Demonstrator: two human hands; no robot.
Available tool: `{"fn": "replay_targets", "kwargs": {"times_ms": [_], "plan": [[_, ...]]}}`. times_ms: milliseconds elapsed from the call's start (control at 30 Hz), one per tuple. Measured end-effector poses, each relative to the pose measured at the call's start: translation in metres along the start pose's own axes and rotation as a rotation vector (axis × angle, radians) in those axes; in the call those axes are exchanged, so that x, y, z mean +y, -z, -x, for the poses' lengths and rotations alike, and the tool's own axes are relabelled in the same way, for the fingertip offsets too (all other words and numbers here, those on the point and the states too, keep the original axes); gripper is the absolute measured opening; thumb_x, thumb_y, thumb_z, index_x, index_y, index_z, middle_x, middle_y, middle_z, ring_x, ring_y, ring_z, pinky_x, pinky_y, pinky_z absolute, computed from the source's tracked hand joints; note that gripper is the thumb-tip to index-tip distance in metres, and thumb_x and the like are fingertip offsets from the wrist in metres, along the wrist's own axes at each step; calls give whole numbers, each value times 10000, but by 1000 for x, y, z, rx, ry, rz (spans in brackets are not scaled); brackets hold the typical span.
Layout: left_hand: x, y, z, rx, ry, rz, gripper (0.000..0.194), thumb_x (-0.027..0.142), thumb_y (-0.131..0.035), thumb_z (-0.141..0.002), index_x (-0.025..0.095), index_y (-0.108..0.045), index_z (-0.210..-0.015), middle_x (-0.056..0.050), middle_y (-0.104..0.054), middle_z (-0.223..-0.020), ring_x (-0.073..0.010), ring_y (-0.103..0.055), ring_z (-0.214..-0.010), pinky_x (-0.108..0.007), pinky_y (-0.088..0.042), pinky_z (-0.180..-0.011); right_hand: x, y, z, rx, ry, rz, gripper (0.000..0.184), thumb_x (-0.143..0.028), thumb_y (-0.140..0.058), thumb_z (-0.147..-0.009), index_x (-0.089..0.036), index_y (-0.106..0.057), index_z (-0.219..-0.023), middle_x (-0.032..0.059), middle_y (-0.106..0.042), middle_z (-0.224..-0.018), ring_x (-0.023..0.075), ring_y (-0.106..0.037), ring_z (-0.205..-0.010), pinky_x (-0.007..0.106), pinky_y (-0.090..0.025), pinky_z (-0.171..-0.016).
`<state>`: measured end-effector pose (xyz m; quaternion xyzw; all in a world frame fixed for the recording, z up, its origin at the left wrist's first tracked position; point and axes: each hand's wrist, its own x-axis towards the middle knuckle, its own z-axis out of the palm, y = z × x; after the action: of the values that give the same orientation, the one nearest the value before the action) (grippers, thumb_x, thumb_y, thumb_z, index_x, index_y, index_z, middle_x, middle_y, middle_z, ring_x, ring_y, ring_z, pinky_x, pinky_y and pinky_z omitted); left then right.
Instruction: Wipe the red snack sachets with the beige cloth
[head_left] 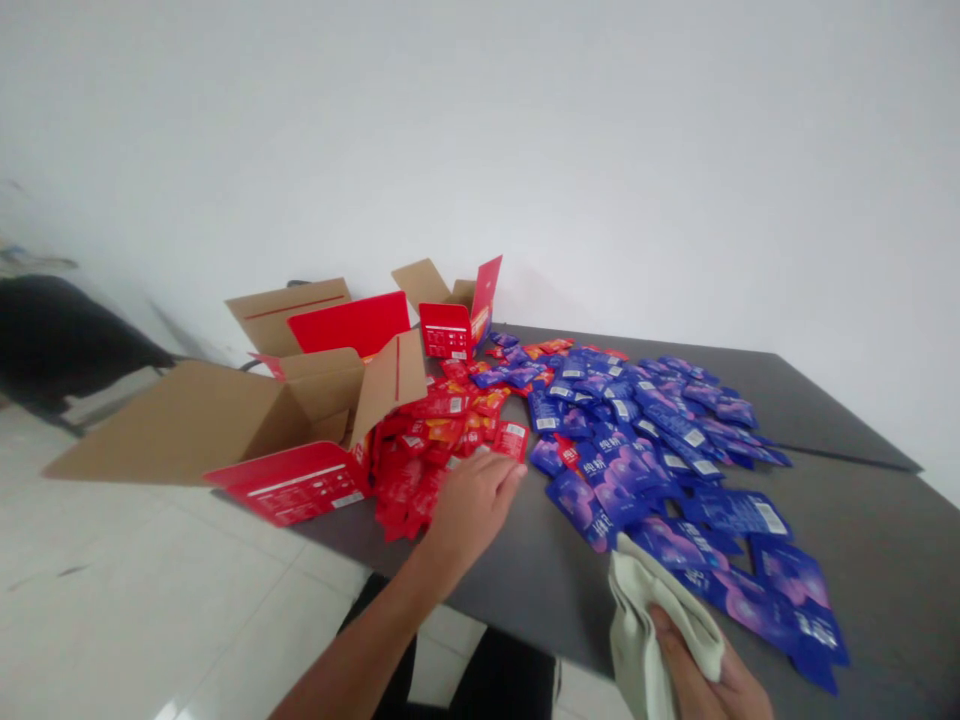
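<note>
My left hand is at the right edge of a heap of red packets, its fingers drawn together at a single red packet with a white label. Part of the grip is hidden behind the hand. In my right hand is a folded pale green cloth, pinched between thumb and fingers at the table's front edge. Just beyond the cloth lies a wide spread of blue-purple packets, with a few red ones among them.
An open red-and-brown carton stands at the table's left edge, flaps spread outward. Behind it is another red carton, and a smaller open box stands near the wall. The dark grey table has a seam at the right. A black chair is far left.
</note>
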<state>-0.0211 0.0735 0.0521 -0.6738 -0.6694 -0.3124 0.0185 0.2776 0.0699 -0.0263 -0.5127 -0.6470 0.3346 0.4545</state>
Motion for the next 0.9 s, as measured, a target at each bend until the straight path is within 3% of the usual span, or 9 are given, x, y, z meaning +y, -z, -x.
{"fn": "replay_targets", "kwargs": {"times_ms": [133,233,400,500,600,733,900], "plan": [[31,-26,50,-53,45,255,400,374,-316,-1095,234,-544,-797,-13,-646,-756,-158,-636,-735,-280,-471,-700,-7,3,5,-95,89,-65,326,-505,-707,-869,-207,-801,-962,63,-787,-935,234,-753,-833,228,-607,-763],[35,-40,45,-156,84,178,402,388,-263,-1099,246,-493,-801,-2,-606,-719,-169,-624,-686,-291,-451,-653,-12,7,6,-215,151,-69,291,-480,-695,-891,-207,-796,-888,64,-769,-930,205,-735,-791,204,-588,-726],[32,-63,-37,-270,49,-154,195,293,-431,-1042,233,-597,-1124,-104,-678,-1143,-234,-652,-1091,-334,-484,-929,-17,11,7,-308,172,-41,278,-445,-644,-946,-205,-780,-907,72,-750,-967,210,-722,-869,213,-568,-784],[22,-78,-94,-214,127,-233,328,212,-435,-1008,160,-554,-1309,-186,-625,-1262,-303,-600,-1205,-404,-455,-1005,-19,10,7,-303,185,-53,280,-447,-642,-949,-206,-783,-918,74,-750,-975,218,-725,-883,220,-568,-799],[11,-91,-137,-151,202,-293,399,207,-401,-1021,117,-504,-1395,-221,-587,-1324,-321,-564,-1255,-422,-448,-1029,-22,8,7,-285,213,-66,286,-458,-651,-942,-211,-792,-914,74,-756,-967,221,-732,-875,218,-572,-789],[-4,-104,-169,-126,272,-356,364,313,-513,-1028,131,-568,-1339,-174,-612,-1297,-285,-598,-1200,-454,-490,-1016,-21,6,6,-278,256,-85,293,-473,-642,-947,-230,-805,-937,63,-758,-921,210,-737,-833,205,-573,-755],[-28,-116,-188,-135,346,-433,376,386,-642,-976,160,-613,-1276,-111,-627,-1290,-249,-641,-1121,-472,-559,-947,-1,2,-1,-301,356,-89,297,-487,-623,-947,-248,-799,-968,66,-758,-897,204,-736,-789,204,-574,-715]]}}
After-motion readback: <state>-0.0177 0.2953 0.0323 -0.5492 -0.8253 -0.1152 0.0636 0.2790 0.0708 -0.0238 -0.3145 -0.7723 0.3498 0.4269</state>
